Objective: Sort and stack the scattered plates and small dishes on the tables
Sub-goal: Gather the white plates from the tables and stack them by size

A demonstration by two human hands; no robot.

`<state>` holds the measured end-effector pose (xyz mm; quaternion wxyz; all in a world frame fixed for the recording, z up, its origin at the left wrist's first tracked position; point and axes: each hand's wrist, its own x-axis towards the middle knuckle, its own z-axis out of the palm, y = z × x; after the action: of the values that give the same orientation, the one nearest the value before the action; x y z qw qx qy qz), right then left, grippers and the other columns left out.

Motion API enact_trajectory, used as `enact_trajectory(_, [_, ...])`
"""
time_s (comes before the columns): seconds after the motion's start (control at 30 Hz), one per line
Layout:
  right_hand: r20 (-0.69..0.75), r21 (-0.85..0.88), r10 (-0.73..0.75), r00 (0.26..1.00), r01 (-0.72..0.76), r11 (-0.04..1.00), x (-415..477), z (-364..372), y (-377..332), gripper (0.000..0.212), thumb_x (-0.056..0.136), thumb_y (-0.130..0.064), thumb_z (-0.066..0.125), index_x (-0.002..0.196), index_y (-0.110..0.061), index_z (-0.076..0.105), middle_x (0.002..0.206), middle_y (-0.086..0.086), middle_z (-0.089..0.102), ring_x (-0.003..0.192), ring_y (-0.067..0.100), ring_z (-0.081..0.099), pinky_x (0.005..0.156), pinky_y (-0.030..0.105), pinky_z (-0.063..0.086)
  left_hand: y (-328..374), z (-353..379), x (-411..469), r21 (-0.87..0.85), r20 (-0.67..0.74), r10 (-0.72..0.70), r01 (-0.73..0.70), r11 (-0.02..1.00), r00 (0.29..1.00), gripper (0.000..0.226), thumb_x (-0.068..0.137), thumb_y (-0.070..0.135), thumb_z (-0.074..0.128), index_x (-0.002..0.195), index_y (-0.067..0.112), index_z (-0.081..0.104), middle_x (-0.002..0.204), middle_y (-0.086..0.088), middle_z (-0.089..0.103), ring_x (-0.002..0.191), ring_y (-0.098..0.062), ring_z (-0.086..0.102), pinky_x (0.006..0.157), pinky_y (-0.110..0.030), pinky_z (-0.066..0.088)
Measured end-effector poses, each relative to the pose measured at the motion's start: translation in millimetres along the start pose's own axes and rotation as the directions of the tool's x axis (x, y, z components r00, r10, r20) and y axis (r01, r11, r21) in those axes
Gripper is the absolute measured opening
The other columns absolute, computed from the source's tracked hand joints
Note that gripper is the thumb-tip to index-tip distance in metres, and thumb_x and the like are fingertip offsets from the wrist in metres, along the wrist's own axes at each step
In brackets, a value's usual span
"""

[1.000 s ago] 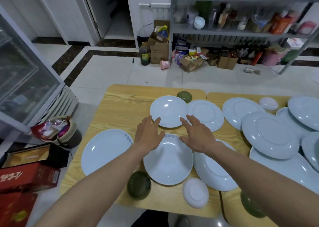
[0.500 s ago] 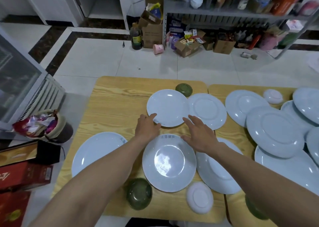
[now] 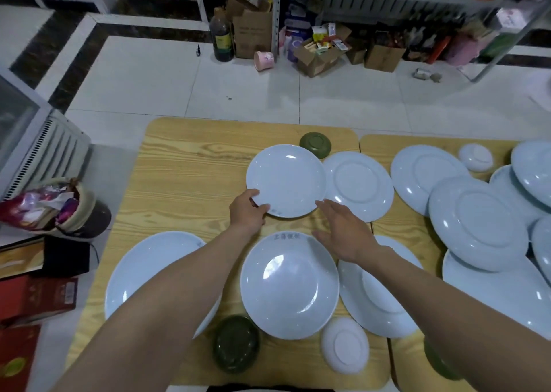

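Observation:
Two wooden tables [image 3: 185, 176] hold many pale blue plates. My left hand [image 3: 248, 212] grips the near-left rim of an upright plate [image 3: 287, 179] at the middle back. My right hand [image 3: 346, 230] hovers open at that plate's near-right edge, fingers spread, touching nothing that I can tell. Below the hands lies a deep plate with lettering [image 3: 289, 287]. An upturned plate [image 3: 359, 185] sits right of the gripped one. Green dishes [image 3: 315, 144] [image 3: 235, 344] and small white dishes [image 3: 345, 345] [image 3: 475, 157] lie scattered.
A large plate [image 3: 143, 269] lies at the left under my forearm. Overlapping upturned plates [image 3: 480, 221] crowd the right table. A basket of packets [image 3: 50, 206] and red boxes [image 3: 35, 299] stand left of the table. Cartons and a bottle [image 3: 221, 38] sit on the floor beyond.
Both hands moved forward from the lettered plate to the farther plate. My left hand closed on its rim. The camera tilted further down.

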<state>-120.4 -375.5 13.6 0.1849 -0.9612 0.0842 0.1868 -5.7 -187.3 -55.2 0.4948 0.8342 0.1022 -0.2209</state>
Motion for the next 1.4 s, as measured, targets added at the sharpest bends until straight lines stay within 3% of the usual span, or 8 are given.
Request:
enact_trajectory(0.07, [-0.006, 0.016, 0.007, 1.0, -0.006, 1.0, 1.3, 2.3, 1.1, 0.069, 0.098, -0.039, 0.055, 0.156, -0.021, 0.023, 0.161, 0.0, 0.026, 0.145, 0.021, 0.026, 0.105, 0.037, 0.037, 0.6, 2.9, 0.9, -0.114, -0.009, -0.058, 0.056, 0.992, 0.998, 0.046, 0.083, 0.0, 0.074, 0.126, 0.01, 0.06, 0.081, -0.002, 0.05, 0.063, -0.023, 0.059, 0.052, -0.024, 0.055])
enact_trajectory(0.2, [-0.007, 0.037, 0.015, 1.0, -0.014, 0.999, -1.1, 6.8, 4.4, 0.068, 0.098, -0.038, 0.056, 0.156, -0.021, 0.024, 0.16, 0.0, 0.029, 0.144, 0.022, 0.029, 0.104, 0.037, 0.038, 2.0, 7.7, 2.6, -0.269, -0.025, -0.11, 0.099, 0.958, 0.994, 0.053, 0.079, -0.01, 0.073, 0.126, 0.01, 0.062, 0.089, -0.001, 0.051, 0.092, -0.032, 0.067, 0.071, -0.035, 0.062])
enact_trajectory(0.33, [-0.02, 0.071, 0.004, 1.0, -0.003, 0.997, -7.1, 6.6, 7.3, 0.068, 0.097, -0.037, 0.057, 0.155, -0.021, 0.025, 0.155, 0.001, 0.036, 0.14, 0.023, 0.033, 0.101, 0.038, 0.04, 6.0, 7.4, 0.2, -0.442, -0.039, -0.176, 0.141, 0.886, 0.984, 0.061, 0.077, -0.019, 0.068, 0.131, 0.011, 0.061, 0.095, 0.006, 0.055, 0.096, -0.029, 0.064, 0.055, -0.024, 0.059])
enact_trajectory(0.47, [-0.025, 0.084, 0.003, 1.0, -0.001, 0.996, -14.4, 2.8, 9.7, 0.067, 0.097, -0.036, 0.057, 0.154, -0.019, 0.027, 0.157, 0.001, 0.034, 0.142, 0.023, 0.032, 0.105, 0.038, 0.038, 11.1, 1.1, -8.6, -0.529, -0.067, -0.176, 0.114, 0.841, 0.982, 0.062, 0.077, -0.021, 0.066, 0.13, 0.012, 0.062, 0.099, 0.004, 0.059, 0.1, -0.03, 0.064, 0.058, -0.028, 0.061])
enact_trajectory(0.9, [0.003, 0.124, -0.044, 0.999, 0.043, 0.991, -57.8, 18.9, 15.3, 0.054, 0.097, -0.036, 0.058, 0.145, -0.016, 0.044, 0.148, 0.007, 0.041, 0.134, 0.024, 0.042, 0.104, 0.034, 0.038, 16.0, -29.1, -90.0, -0.62, -0.17, -0.053, -0.066, 0.782, 0.984, 0.059, 0.076, -0.018, 0.069, 0.126, 0.013, 0.064, 0.101, -0.002, 0.056, 0.091, -0.027, 0.069, 0.062, -0.028, 0.06])
enact_trajectory(1.17, [0.171, 0.228, 0.054, 0.984, -0.093, 0.969, -75.0, 57.1, 24.1, 0.049, 0.091, -0.027, 0.068, 0.135, -0.01, 0.052, 0.132, 0.016, 0.049, 0.118, 0.027, 0.051, 0.093, 0.027, 0.04, 2.4, -43.0, -125.9, -0.661, -0.224, -0.081, -0.09, 0.745, 0.971, 0.057, 0.077, -0.019, 0.07, 0.123, 0.014, 0.065, 0.103, -0.003, 0.058, 0.088, -0.024, 0.07, 0.062, -0.026, 0.06])
enact_trajectory(1.3, [0.149, 0.35, 0.108, 0.983, -0.155, 0.924, -77.7, 70.0, 25.8, 0.045, 0.085, -0.018, 0.074, 0.126, -0.008, 0.059, 0.129, 0.011, 0.057, 0.119, 0.025, 0.053, 0.089, 0.022, 0.04, -2.4, -46.1, -134.9, -0.675, -0.232, -0.094, -0.091, 0.732, 0.968, 0.056, 0.078, -0.019, 0.068, 0.123, 0.013, 0.065, 0.102, -0.003, 0.056, 0.083, -0.02, 0.069, 0.059, -0.023, 0.058])
enact_trajectory(1.4, [0.142, 0.463, 0.167, 0.976, -0.214, 0.86, -79.3, 76.1, 26.5, 0.043, 0.079, -0.015, 0.08, 0.118, -0.01, 0.062, 0.114, 0.009, 0.057, 0.102, 0.022, 0.056, 0.085, 0.026, 0.045, -5.6, -47.2, -138.2, -0.686, -0.231, -0.108, -0.083, 0.723, 0.967, 0.056, 0.077, -0.02, 0.068, 0.124, 0.012, 0.065, 0.098, -0.003, 0.053, 0.083, -0.02, 0.069, 0.06, -0.025, 0.059])
